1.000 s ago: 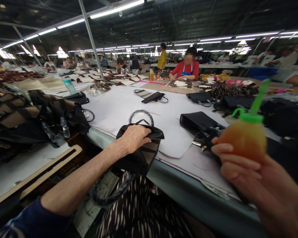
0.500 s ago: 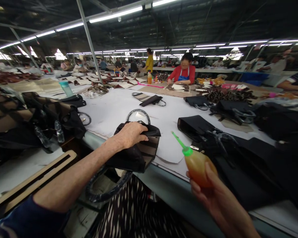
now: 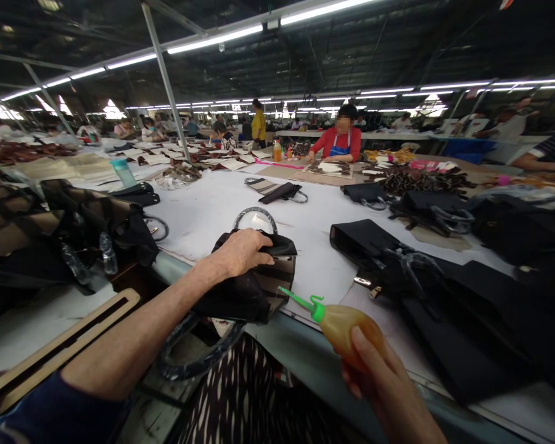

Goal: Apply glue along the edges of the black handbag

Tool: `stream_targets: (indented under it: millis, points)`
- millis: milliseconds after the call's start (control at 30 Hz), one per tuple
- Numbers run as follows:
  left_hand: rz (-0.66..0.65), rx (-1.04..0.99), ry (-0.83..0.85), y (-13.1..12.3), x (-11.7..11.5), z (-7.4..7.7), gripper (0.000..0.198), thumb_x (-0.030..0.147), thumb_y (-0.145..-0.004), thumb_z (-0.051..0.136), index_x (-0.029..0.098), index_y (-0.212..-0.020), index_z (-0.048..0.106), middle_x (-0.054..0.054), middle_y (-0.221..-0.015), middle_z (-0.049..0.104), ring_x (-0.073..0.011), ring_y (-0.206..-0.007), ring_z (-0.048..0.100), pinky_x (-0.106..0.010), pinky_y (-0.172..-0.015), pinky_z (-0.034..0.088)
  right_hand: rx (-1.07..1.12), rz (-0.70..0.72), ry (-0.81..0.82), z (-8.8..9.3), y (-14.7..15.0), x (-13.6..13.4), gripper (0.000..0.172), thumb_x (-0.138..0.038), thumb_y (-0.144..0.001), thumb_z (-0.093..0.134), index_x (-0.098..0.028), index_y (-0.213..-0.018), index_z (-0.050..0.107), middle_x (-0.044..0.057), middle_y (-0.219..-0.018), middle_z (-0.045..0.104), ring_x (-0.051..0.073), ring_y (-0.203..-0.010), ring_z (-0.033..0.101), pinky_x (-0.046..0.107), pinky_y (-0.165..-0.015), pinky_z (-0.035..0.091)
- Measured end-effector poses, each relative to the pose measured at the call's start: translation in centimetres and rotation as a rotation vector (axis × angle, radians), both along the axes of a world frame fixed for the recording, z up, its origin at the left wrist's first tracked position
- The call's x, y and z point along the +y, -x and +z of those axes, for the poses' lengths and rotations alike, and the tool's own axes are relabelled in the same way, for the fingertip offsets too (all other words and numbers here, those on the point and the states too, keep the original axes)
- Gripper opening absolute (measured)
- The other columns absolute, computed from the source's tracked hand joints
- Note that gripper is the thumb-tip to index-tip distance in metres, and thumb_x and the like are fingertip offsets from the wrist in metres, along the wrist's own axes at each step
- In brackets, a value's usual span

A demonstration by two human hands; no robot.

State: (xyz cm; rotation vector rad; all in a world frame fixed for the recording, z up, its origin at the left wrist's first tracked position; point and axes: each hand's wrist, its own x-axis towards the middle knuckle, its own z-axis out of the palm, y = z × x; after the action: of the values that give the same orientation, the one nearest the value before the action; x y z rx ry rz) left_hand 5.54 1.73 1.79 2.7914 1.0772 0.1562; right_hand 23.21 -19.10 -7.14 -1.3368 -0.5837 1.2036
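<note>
My left hand (image 3: 240,251) lies closed on top of a black and brown handbag (image 3: 254,283) that hangs over the near edge of the white table (image 3: 222,203). One ring handle (image 3: 255,216) of the bag stands up behind the hand; another dangles below the table edge. My right hand (image 3: 383,382) grips an amber squeeze bottle (image 3: 346,327) with a green nozzle. The nozzle tip points left at the bag's lower right corner, almost touching it.
Black bags (image 3: 374,246) lie on the table to the right, and a heap of dark bags (image 3: 74,228) to the left. A wooden frame (image 3: 60,345) rests at the lower left. A person in red with a blue apron (image 3: 340,142) sits across the table.
My right hand has brought the bottle down from the upper right and tilted it, so that its nozzle now points left at the bag. My left hand has stayed on the bag.
</note>
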Motion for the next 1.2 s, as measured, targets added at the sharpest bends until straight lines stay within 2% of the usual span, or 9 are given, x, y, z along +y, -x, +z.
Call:
stream_targets:
  millis: [133, 400, 633, 800, 967, 1200]
  points:
    - [0.016, -0.002, 0.008, 0.0, 0.1, 0.0, 0.019, 0.039, -0.074, 0.056, 0.022, -0.076, 0.065, 0.002, -0.058, 0.056, -0.0129, -0.056, 0.051, -0.022, -0.049, 0.028, -0.096, 0.037, 0.028, -0.1, 0.2, -0.6, 0.049, -0.057, -0.08, 0.054, -0.019, -0.11, 0.049, -0.001, -0.056, 0.05, 0.016, -0.05, 0.047, 0.023, -0.041, 0.032]
    - [-0.006, 0.005, -0.027, 0.1, 0.6, -0.4, 0.024, 0.042, -0.075, 0.055, 0.022, -0.083, 0.067, 0.0, -0.063, 0.06, -0.0151, -0.059, 0.054, -0.023, -0.052, 0.031, -0.309, 0.081, 0.05, 1.7, 0.0, -1.1, 0.042, -0.058, -0.082, 0.049, -0.02, -0.098, 0.05, -0.003, -0.047, 0.047, 0.014, -0.041, 0.042, 0.023, -0.039, 0.032]
    - [0.006, -0.006, -0.004, 0.1, 0.4, -0.3, 0.022, 0.041, -0.074, 0.055, 0.023, -0.08, 0.066, 0.001, -0.059, 0.057, -0.0136, -0.056, 0.051, -0.022, -0.051, 0.029, -0.362, 0.089, 0.066, 3.1, -1.3, -0.7, 0.043, -0.058, -0.077, 0.055, -0.019, -0.096, 0.052, -0.003, -0.046, 0.047, 0.013, -0.04, 0.043, 0.021, -0.037, 0.03]
    - [0.016, -0.002, 0.012, 0.1, 0.1, -0.2, 0.021, 0.04, -0.074, 0.056, 0.022, -0.081, 0.066, 0.001, -0.06, 0.058, -0.014, -0.057, 0.052, -0.022, -0.052, 0.029, -0.398, 0.084, 0.05, 2.8, -2.0, 0.0, 0.044, -0.057, -0.077, 0.055, -0.018, -0.097, 0.051, -0.002, -0.051, 0.05, 0.015, -0.044, 0.046, 0.021, -0.037, 0.033]
    - [0.022, 0.01, 0.008, 0.0, 0.0, -0.1, 0.024, 0.042, -0.075, 0.055, 0.022, -0.082, 0.066, 0.0, -0.064, 0.061, -0.0151, -0.06, 0.054, -0.023, -0.052, 0.03, -0.421, 0.168, 0.071, 2.5, -2.0, 0.4, 0.046, -0.058, -0.079, 0.052, -0.017, -0.101, 0.048, -0.003, -0.049, 0.049, 0.014, -0.043, 0.046, 0.021, -0.037, 0.033]
    - [0.034, 0.04, 0.011, -0.5, 0.1, -0.4, 0.023, 0.041, -0.074, 0.056, 0.022, -0.08, 0.066, 0.0, -0.062, 0.06, -0.0142, -0.06, 0.054, -0.023, -0.052, 0.029, -0.475, 0.27, 0.058, 4.2, -2.0, 0.3, 0.043, -0.056, -0.081, 0.05, -0.017, -0.098, 0.05, -0.003, -0.054, 0.047, 0.013, -0.045, 0.046, 0.02, -0.038, 0.034]
